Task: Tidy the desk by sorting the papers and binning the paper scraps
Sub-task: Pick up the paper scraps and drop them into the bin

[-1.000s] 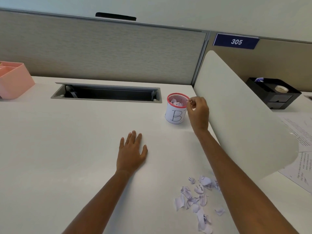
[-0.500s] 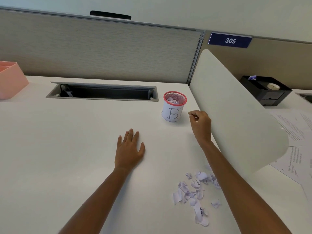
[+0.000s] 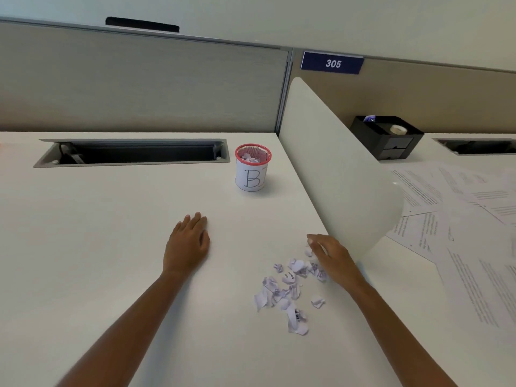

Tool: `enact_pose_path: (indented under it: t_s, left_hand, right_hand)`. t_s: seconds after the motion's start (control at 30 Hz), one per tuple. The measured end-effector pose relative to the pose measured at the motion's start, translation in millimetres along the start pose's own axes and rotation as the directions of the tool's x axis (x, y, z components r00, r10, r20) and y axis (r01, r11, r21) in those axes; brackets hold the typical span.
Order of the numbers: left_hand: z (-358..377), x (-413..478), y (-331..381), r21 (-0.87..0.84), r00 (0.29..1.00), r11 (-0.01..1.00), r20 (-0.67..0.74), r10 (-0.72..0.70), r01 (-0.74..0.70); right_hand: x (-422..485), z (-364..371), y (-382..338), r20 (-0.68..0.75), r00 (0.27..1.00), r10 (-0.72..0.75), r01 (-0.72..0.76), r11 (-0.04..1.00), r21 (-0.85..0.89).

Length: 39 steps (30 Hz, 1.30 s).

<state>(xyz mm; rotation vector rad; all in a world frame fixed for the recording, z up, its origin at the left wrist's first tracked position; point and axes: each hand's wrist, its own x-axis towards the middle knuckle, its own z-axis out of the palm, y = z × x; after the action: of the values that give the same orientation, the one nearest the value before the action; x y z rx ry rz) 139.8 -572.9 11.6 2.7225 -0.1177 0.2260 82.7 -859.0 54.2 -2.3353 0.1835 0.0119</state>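
A small red mesh bin (image 3: 252,166) with a paper label marked "B" stands on the white desk (image 3: 111,233) and holds crumpled scraps. Several torn paper scraps (image 3: 287,294) lie in a loose pile on the desk nearer to me. My right hand (image 3: 331,256) is down at the far right edge of that pile, fingers curled around a white scrap (image 3: 309,249). My left hand (image 3: 188,243) rests flat on the desk, palm down, left of the pile. Printed sheets (image 3: 460,219) lie spread on the neighbouring desk to the right.
A curved white divider (image 3: 335,169) rises just right of the bin and my right hand. A recessed cable tray (image 3: 134,152) is cut into the desk behind. A black organiser (image 3: 386,135) with tape stands beyond the divider. Grey partition walls close the back.
My right hand has come back from the bin's rim to the scrap pile and closed on a scrap. The left hand stays flat on the desk.
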Motion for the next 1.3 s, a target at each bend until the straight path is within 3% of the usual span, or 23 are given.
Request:
enact_pose_path:
  t_s: [0.4, 0.67, 0.87, 1.0, 1.1, 1.3]
  left_hand:
    - [7.2, -20.0, 16.0, 0.012, 0.998, 0.998, 0.005, -0.055, 0.055]
    - [7.5, -24.4, 18.2, 0.026, 0.999, 0.999, 0.000, -0.038, 0.038]
    - [7.6, -21.3, 17.4, -0.010, 0.999, 0.999, -0.030, -0.034, 0.034]
    - [8.1, -17.1, 16.0, -0.039, 0.999, 0.999, -0.023, -0.037, 0.036]
    - [8.9, -13.6, 15.1, -0.041, 0.998, 0.997, -0.011, -0.059, 0.059]
    - [10.4, 1.0, 13.4, 0.000, 0.996, 0.996, -0.001, -0.087, 0.087]
  right_hand:
    - [-52.7, 1.2, 13.4, 0.249, 0.968, 0.044, -0.012, 0.992, -0.129]
    - [-39.6, 12.4, 2.4, -0.027, 1.000, 0.014, -0.021, 0.955, -0.297]
    - [-15.6, 15.6, -15.9, 0.110, 0.991, 0.075, -0.043, 0.963, -0.267]
    - [-5.9, 19.4, -28.2, 0.170, 0.976, 0.135, -0.067, 0.931, -0.359]
    - [-3.6, 28.4, -36.4, 0.128, 0.983, 0.133, -0.074, 0.920, -0.384]
    - [2.6, 46.5, -44.0, 0.036, 0.999, -0.028, 0.040, 0.927, -0.372]
